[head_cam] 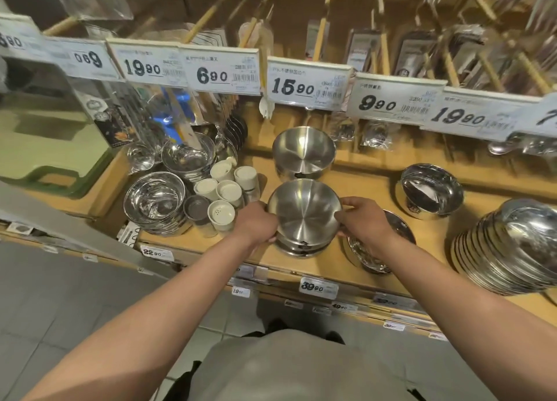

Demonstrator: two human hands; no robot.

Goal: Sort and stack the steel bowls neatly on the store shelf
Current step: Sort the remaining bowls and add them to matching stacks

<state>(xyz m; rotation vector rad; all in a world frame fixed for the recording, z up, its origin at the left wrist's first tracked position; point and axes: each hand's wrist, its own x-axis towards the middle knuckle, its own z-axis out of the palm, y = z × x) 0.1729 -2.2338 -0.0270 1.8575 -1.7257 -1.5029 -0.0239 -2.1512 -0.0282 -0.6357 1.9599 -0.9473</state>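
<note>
Nearest my camera were the grey shirt (289, 367) and two bare forearms reaching out to the wooden shelf (370, 186). My left hand (256, 224) curled against the left side of the near stack of steel bowls (304, 211), fingers wrapped under its rim, and my right hand (364, 220) gripped the opposite side, thumb resting at the rim. That stack sat on the shelf between both hands, top bowl facing up, with lower bowls showing beneath it. Just beyond my hands stood a second matte stack (303, 152), apart from the first. Left of my left hand clustered cream shaker lids (224, 189), and further left were shiny bowl stacks (155, 200). Under my right wrist lay a patterned shallow bowl (388, 250), partly hidden. Right of my right hand stood a polished bowl (432, 188), and further right a tall tilted stack of bowls (509, 247). Price tags (304, 82) hung above the shelf.
</note>
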